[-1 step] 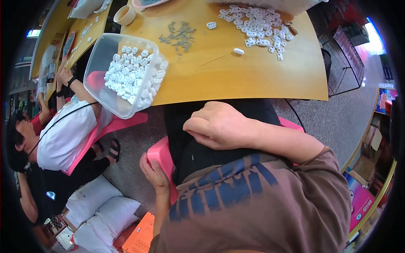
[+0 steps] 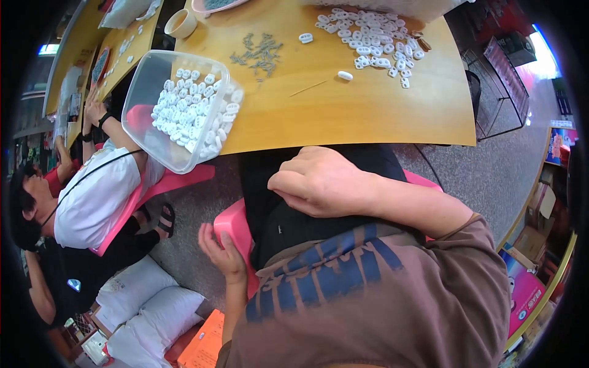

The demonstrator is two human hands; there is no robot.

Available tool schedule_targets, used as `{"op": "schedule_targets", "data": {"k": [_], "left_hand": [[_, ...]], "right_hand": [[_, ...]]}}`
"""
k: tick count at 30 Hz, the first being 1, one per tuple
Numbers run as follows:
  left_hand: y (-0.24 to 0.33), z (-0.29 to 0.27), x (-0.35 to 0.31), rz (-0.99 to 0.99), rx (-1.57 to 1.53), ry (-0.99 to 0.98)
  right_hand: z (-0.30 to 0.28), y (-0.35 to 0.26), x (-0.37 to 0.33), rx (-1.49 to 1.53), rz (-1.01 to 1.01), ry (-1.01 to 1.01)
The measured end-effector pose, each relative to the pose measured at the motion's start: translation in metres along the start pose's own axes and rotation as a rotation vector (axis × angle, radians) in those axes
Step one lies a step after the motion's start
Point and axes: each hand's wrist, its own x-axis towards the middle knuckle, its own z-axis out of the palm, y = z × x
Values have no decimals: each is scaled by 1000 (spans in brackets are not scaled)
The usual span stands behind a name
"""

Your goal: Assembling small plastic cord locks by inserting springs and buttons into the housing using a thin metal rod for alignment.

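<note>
My right hand (image 2: 319, 183) rests above my lap, just off the table's front edge, with its fingers curled closed. What they hold, if anything, is hidden. Lower and to the left, my left hand (image 2: 224, 251) is beside a pink stool (image 2: 234, 221), its fingers apart and nothing visible in them. On the wooden table (image 2: 368, 119) lie a pile of small white oval plastic pieces with holes (image 2: 371, 37), a heap of small grey screws (image 2: 261, 54), a lone white piece (image 2: 345, 75) and a thin stick (image 2: 308, 89).
A clear plastic tub (image 2: 178, 162) of white pieces overhangs the table's left front edge. A beige cup (image 2: 181, 23) stands behind it. At the left sits another person (image 2: 98, 190) in a white top. White sacks (image 2: 156, 313) and an orange box (image 2: 205, 340) lie on the floor.
My left hand has shifted slightly left, its fingers spreading a little from the stool. My right hand stays curled in nearly the same place.
</note>
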Motion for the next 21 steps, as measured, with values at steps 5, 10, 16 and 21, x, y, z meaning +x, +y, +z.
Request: {"op": "schedule_targets", "data": {"k": [5,10,16,21], "left_hand": [[71,-8,30,460,149,37],[157,37,79,745,-159,-153],[200,93,131,787,-82,-241],[204,113,148,749,-84,-253]], "right_hand": [[-35,16,-15,-129,51,150],[-74,38,-27,-156,173,302],[-104,57,-43,-185,295,405],[-106,71,-51,-145,429,407]]}}
